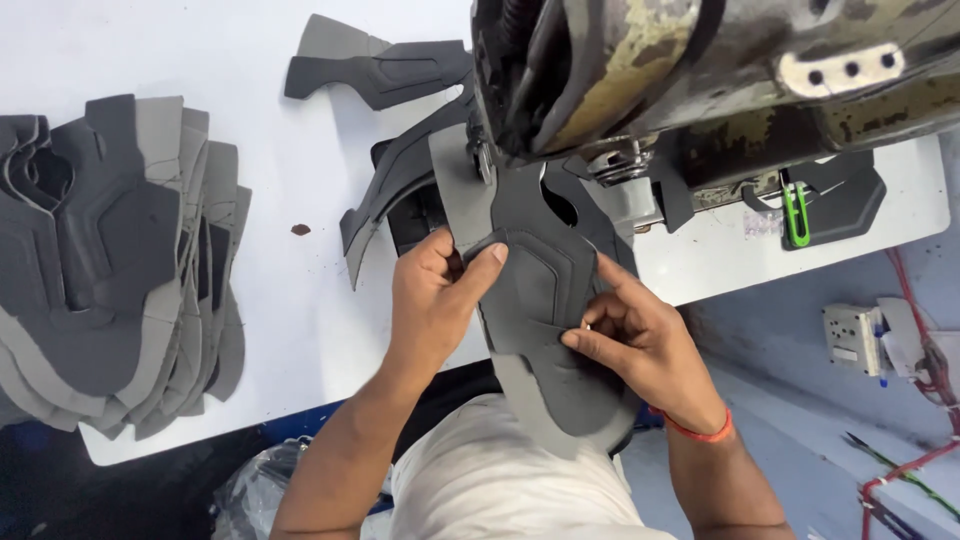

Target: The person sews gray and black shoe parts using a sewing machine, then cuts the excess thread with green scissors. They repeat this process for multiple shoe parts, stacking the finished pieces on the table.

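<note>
From the head camera we see both hands clamped on one grey shoe-upper piece (540, 300). Our left hand (432, 300) pinches its left edge, thumb on top and fingers tucked beneath. Our right hand (640, 340) grips the right edge, index finger stretched along the seam and thumb pressing near the lower rim. The piece runs between the two grips: its top end reaches up and away from our fingers, under the head of the worn sewing machine (700, 80), while its lower end hangs past the white table (300, 330) edge toward our body.

Beyond the left grip, more dark grey cut pieces (400, 150) fan out beside the machine. Well off to the left of that hand sits a stack of matching grey uppers (120, 270). Beyond the right grip, a bright green clip (796, 215) lies on a dark pad by the machine base. Lower right of that hand, a small white box (855, 335) with red wires is mounted off the table.
</note>
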